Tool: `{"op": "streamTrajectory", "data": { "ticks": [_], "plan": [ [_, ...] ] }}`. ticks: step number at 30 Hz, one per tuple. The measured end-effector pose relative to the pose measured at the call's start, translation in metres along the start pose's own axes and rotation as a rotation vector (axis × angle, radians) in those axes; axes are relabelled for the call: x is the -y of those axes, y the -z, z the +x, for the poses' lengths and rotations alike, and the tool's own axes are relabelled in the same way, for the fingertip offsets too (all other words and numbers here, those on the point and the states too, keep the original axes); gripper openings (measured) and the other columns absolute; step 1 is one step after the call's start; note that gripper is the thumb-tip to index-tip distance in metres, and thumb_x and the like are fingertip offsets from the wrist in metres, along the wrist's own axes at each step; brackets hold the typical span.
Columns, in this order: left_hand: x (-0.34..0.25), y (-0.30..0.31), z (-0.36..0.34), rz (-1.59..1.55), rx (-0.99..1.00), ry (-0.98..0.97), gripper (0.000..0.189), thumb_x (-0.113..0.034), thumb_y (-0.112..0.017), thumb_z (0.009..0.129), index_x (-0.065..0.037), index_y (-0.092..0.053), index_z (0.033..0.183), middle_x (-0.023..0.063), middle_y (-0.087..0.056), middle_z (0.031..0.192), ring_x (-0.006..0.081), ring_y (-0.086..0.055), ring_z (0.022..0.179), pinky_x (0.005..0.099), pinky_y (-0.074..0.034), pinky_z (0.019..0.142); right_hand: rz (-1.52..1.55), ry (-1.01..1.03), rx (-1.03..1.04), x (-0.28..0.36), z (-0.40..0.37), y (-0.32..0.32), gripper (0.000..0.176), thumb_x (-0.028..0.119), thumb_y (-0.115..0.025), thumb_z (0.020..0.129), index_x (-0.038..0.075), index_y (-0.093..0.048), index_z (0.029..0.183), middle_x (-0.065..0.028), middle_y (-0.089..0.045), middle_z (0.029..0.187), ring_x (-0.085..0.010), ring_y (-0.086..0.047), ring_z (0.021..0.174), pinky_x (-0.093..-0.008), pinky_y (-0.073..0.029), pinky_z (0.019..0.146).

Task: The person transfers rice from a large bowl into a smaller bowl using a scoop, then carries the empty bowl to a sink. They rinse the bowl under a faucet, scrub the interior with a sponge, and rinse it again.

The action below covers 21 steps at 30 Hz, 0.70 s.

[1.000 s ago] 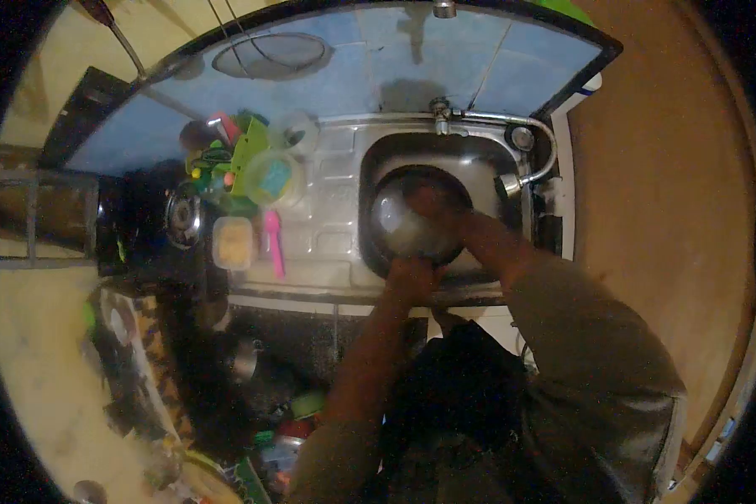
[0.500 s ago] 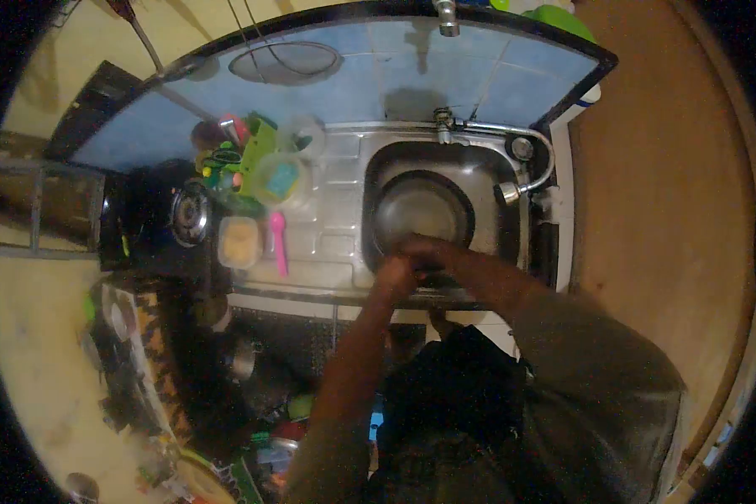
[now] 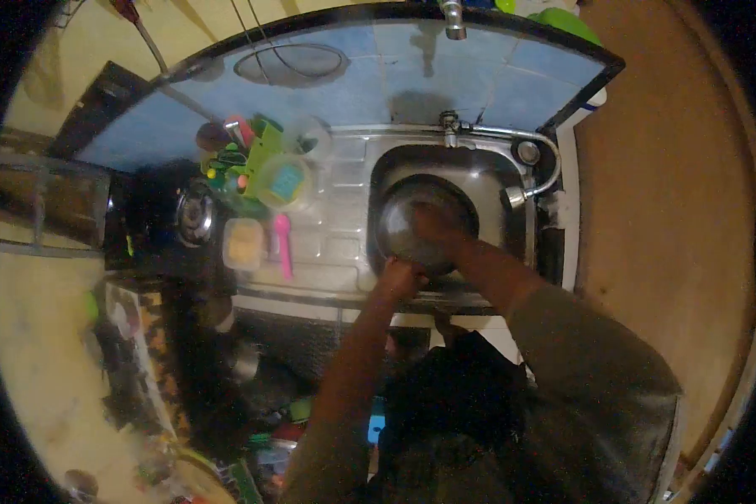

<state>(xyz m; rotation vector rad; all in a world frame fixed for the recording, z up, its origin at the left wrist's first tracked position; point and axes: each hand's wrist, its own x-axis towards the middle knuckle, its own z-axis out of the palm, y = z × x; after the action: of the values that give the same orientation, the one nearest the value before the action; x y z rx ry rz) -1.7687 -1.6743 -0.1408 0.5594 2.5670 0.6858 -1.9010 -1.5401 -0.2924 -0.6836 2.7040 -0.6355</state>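
A round dark-rimmed pan [image 3: 403, 227] lies in the steel sink basin [image 3: 504, 168]. My left hand [image 3: 401, 277] is closed on the pan's near rim. Inside the pan, my right hand [image 3: 435, 225] reaches over its inner surface; its fingers are blurred, and whether they hold anything cannot be made out. The curved tap spout [image 3: 517, 197] hangs at the basin's right side, with its valve [image 3: 450, 126] at the back wall.
On the drainboard [image 3: 336, 244] left of the basin are a pink spoon [image 3: 285, 245], a tub with something yellowish [image 3: 244, 244], a bowl with a blue-green sponge [image 3: 286, 182] and a green caddy [image 3: 262, 143]. A strainer [image 3: 290, 63] hangs behind.
My right hand has moved from the near rim, beside my left hand, forward into the pan. My left hand stays at the near rim. The view has shifted slightly.
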Motion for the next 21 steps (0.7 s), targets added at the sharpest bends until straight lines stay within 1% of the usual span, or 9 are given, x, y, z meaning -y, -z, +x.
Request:
{"op": "streamTrajectory", "data": {
  "ticks": [4,9,11,13,15,16,18,19,21],
  "plan": [
    [-0.003,0.001,-0.005,-0.040,-0.017,0.043,0.020,-0.025,-0.070,0.076,-0.014,-0.071,0.093,0.0114,-0.068,0.093,0.0314,-0.062,0.094,0.0449,-0.041,0.089,0.118,-0.145,0.165,0.078,-0.025,0.026,0.038,0.018,-0.062,0.074,0.002,-0.062,0.108,-0.0222,-0.063,0.105,-0.0367,-0.061,0.100,-0.0443,-0.046,0.091],
    [-0.008,0.023,0.003,-0.211,-0.016,0.047,0.024,-0.023,-0.073,0.074,-0.013,-0.070,0.095,0.0133,-0.068,0.091,0.0339,-0.062,0.093,0.0436,-0.048,0.081,0.273,0.305,0.326,0.013,-0.023,-0.007,0.041,0.023,-0.066,0.073,0.003,-0.061,0.109,-0.0206,-0.063,0.106,-0.0370,-0.061,0.097,-0.0471,-0.046,0.089],
    [-0.043,0.089,-0.005,-0.531,-0.357,0.109,0.026,-0.024,-0.074,0.076,-0.010,-0.068,0.097,0.0153,-0.067,0.092,0.0340,-0.063,0.089,0.0414,-0.051,0.075,0.109,0.400,0.084,0.003,-0.034,0.013,0.044,0.022,-0.066,0.072,0.002,-0.059,0.110,-0.0216,-0.061,0.108,-0.0372,-0.060,0.099,-0.0479,-0.045,0.090],
    [-0.063,0.163,0.001,-0.416,-0.680,0.085,0.028,-0.021,-0.072,0.080,-0.004,-0.065,0.101,0.0150,-0.066,0.095,0.0300,-0.064,0.088,0.0383,-0.050,0.076,-0.051,0.491,-0.155,0.018,-0.047,0.039,0.047,0.021,-0.067,0.071,0.000,-0.058,0.112,-0.0226,-0.060,0.110,-0.0374,-0.058,0.101,-0.0487,-0.045,0.091],
    [-0.116,0.268,-0.003,-0.158,-0.988,0.004,0.024,-0.016,-0.065,0.086,-0.003,-0.064,0.106,0.0103,-0.067,0.102,0.0170,-0.062,0.088,0.0322,-0.049,0.079,-0.024,-0.321,0.328,0.053,-0.052,0.075,0.058,0.021,-0.070,0.066,-0.003,-0.053,0.117,-0.0257,-0.057,0.113,-0.0387,-0.055,0.106,-0.0490,-0.042,0.096],
    [-0.141,0.304,-0.001,-0.132,-1.152,-0.010,0.034,-0.025,-0.065,0.086,0.000,-0.061,0.110,0.0114,-0.064,0.086,0.0233,-0.061,0.078,0.0354,-0.049,0.074,-0.024,-0.318,0.324,0.042,-0.052,0.053,0.058,0.021,-0.070,0.066,-0.003,-0.053,0.117,-0.0257,-0.057,0.113,-0.0387,-0.055,0.106,-0.0490,-0.042,0.096],
    [-0.173,0.352,0.010,-0.100,-1.228,-0.218,0.029,-0.027,-0.059,0.090,-0.001,-0.062,0.103,0.0147,-0.063,0.082,0.0283,-0.062,0.076,0.0385,-0.049,0.071,-0.460,0.304,0.279,-0.002,-0.037,-0.022,0.057,0.021,-0.070,0.067,-0.004,-0.053,0.115,-0.0277,-0.057,0.111,-0.0396,-0.055,0.106,-0.0494,-0.041,0.098],
    [-0.176,0.363,0.021,-0.098,-1.234,-0.227,0.029,-0.027,-0.059,0.090,-0.001,-0.062,0.103,0.0147,-0.063,0.082,0.0283,-0.062,0.076,0.0385,-0.049,0.071,-0.466,0.303,0.270,-0.004,-0.038,-0.032,0.057,0.021,-0.070,0.067,-0.004,-0.053,0.115,-0.0277,-0.057,0.111,-0.0396,-0.055,0.106,-0.0494,-0.041,0.098],
    [-0.180,0.380,0.038,0.317,-1.012,-0.232,0.029,-0.030,-0.051,0.093,-0.002,-0.060,0.093,0.0190,-0.062,0.078,0.0352,-0.062,0.075,0.0439,-0.049,0.066,-0.129,0.036,-0.371,-0.004,-0.041,-0.036,0.051,0.019,-0.069,0.067,-0.003,-0.056,0.112,-0.0236,-0.061,0.103,-0.0365,-0.057,0.105,-0.0487,-0.045,0.092]
  ]
}}
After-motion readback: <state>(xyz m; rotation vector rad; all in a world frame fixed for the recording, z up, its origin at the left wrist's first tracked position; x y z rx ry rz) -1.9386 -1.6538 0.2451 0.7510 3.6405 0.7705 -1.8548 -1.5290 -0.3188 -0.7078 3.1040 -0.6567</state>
